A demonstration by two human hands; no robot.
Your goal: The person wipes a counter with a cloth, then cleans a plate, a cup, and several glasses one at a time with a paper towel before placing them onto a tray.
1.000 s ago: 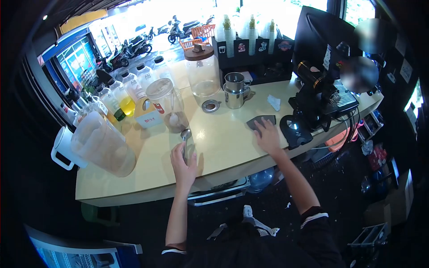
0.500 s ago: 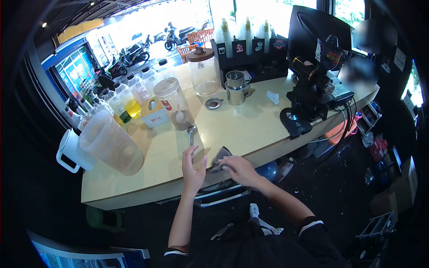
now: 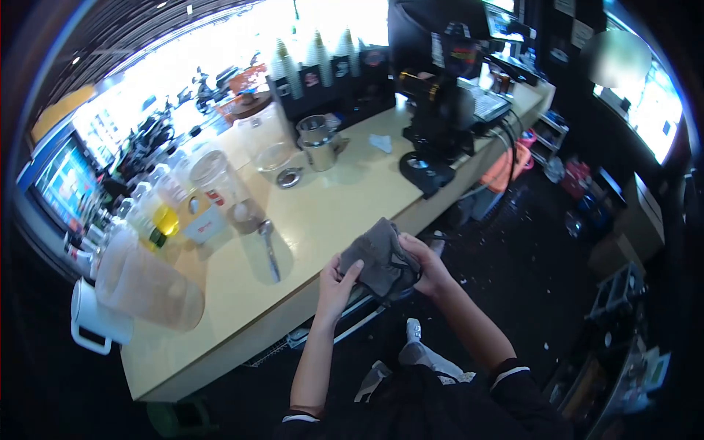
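Note:
Between my two hands, above the counter's front edge, is a crumpled grey cloth. My left hand grips its left side with the thumb on top. The cloth's right side is held by my right hand, whose fingers are partly hidden behind it. A metal spoon lies on the pale yellow counter to the left of the cloth. Behind the spoon stands a clear jar with brown contents at the bottom.
A large clear pitcher and a white jug stand at the left end. Further back are bottles, a metal cup, a small strainer and cup stacks. A black grinder stands at the right.
The grey cloth has been lifted off the counter's front edge and is now gripped by both hands. My left hand has closed on it. The view has turned right.

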